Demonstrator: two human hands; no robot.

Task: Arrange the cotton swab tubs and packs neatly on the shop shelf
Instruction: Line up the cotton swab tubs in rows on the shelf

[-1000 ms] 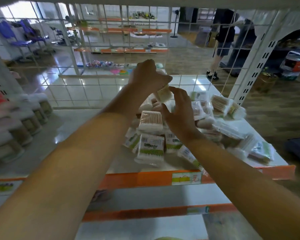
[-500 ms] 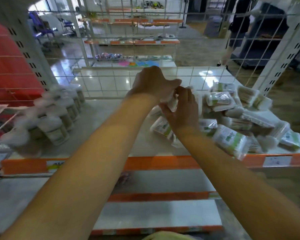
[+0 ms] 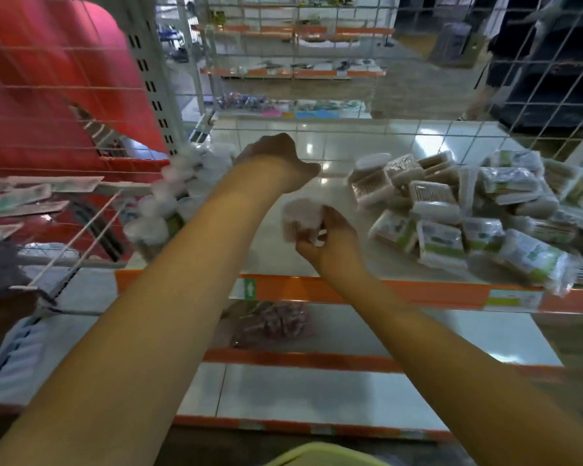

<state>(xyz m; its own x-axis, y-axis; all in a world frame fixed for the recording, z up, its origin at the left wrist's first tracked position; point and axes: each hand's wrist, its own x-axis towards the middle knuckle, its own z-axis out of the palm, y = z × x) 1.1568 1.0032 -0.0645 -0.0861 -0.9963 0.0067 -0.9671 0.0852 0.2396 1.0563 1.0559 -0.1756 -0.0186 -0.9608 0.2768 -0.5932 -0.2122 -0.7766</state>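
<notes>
A loose heap of cotton swab packs (image 3: 451, 213) lies on the right of the white shelf (image 3: 270, 250). Two rows of white-lidded swab tubs (image 3: 169, 203) stand at the shelf's left end, blurred. My right hand (image 3: 334, 243) is over the middle of the shelf and grips a blurred white-lidded tub (image 3: 298, 216). My left hand (image 3: 278, 159) is farther back, just right of the tub rows, seen from the back with its fingers bent down out of sight. Anything in it is hidden.
A wire mesh wall (image 3: 350, 95) closes the back of the shelf. The front edge is an orange price rail (image 3: 401, 292). A pinkish bag (image 3: 273, 322) lies on the lower shelf. A red panel (image 3: 48, 95) and hanging packets (image 3: 24, 200) fill the left bay. A person (image 3: 505, 62) walks behind the mesh.
Both hands have moved left, away from the heap toward the tub rows, and have come apart. My right hand now holds the tub alone. The view has swung left.
</notes>
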